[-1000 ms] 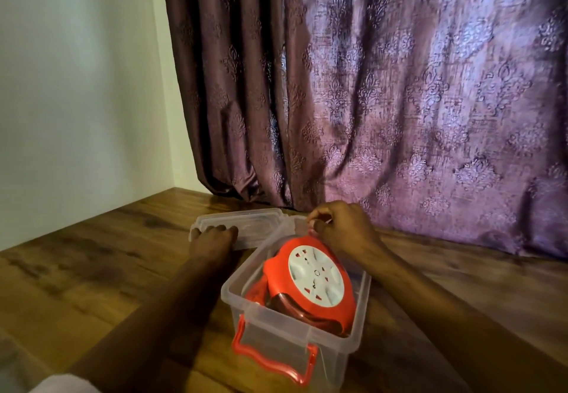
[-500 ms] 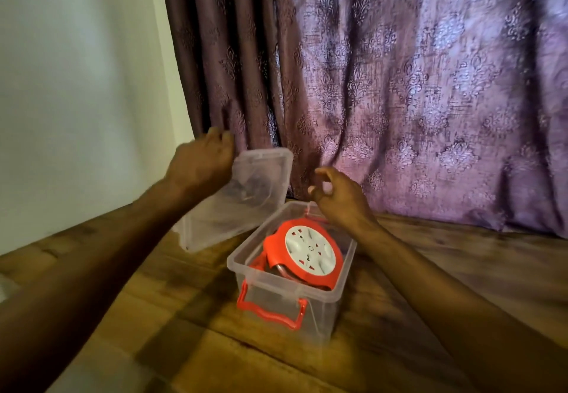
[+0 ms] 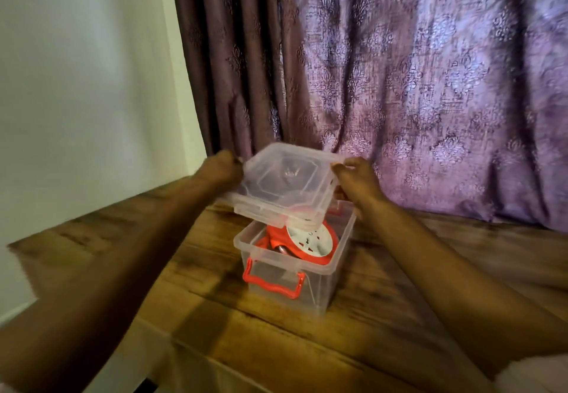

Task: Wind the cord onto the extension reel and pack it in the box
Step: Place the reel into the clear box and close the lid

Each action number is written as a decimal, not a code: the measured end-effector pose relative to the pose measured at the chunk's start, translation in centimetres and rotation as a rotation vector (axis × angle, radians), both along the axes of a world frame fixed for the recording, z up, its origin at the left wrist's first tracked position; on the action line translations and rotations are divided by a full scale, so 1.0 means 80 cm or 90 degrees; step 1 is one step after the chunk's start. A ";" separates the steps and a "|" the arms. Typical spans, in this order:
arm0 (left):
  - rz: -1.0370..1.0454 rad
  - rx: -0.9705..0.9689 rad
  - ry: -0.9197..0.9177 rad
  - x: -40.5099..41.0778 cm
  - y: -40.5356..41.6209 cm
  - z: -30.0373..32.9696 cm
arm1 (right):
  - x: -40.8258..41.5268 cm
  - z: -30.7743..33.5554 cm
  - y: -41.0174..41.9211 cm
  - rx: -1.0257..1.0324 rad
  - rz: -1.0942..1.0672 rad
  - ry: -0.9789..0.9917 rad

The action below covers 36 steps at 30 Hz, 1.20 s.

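A clear plastic box (image 3: 319, 285) with a red handle (image 3: 272, 283) stands on the wooden floor. Inside it lies the red extension reel (image 3: 310, 243) with its white socket face up, the cord wound on it. A clear lid (image 3: 285, 183) hovers tilted just above the box's far half, covering part of the reel. My left hand (image 3: 219, 168) grips the lid's left edge. My right hand (image 3: 353, 177) pinches its right edge, fingers curled over the rim.
A purple patterned curtain (image 3: 399, 85) hangs right behind the box and reaches the floor. A white wall (image 3: 76, 85) stands at the left. Wooden floor (image 3: 276, 346) stretches in front of and around the box.
The left hand lifted the lid from the floor at the left and carried it over the box. The right hand left the reel and took the lid's right edge.
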<state>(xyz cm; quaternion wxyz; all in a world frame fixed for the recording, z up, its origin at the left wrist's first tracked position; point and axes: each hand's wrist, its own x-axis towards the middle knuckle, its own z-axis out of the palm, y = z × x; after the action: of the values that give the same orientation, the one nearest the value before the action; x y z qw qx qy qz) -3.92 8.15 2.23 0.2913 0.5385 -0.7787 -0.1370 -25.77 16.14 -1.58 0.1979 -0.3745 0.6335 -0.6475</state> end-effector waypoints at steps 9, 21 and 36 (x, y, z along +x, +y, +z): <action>-0.057 -0.041 -0.211 -0.024 -0.003 -0.070 | -0.023 -0.034 0.011 0.216 -0.164 0.305; -0.023 -0.111 -0.262 -0.027 0.009 -0.087 | -0.031 -0.048 0.024 0.324 -0.121 0.386; -0.409 -0.451 -0.234 0.047 0.087 -0.175 | -0.037 -0.037 0.003 0.384 0.103 0.601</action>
<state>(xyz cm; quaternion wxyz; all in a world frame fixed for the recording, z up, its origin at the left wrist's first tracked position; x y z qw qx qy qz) -0.12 15.09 -11.74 0.2572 0.1553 -0.9420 0.1495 -28.72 16.36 -4.54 0.0407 -0.5976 0.7796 -0.1829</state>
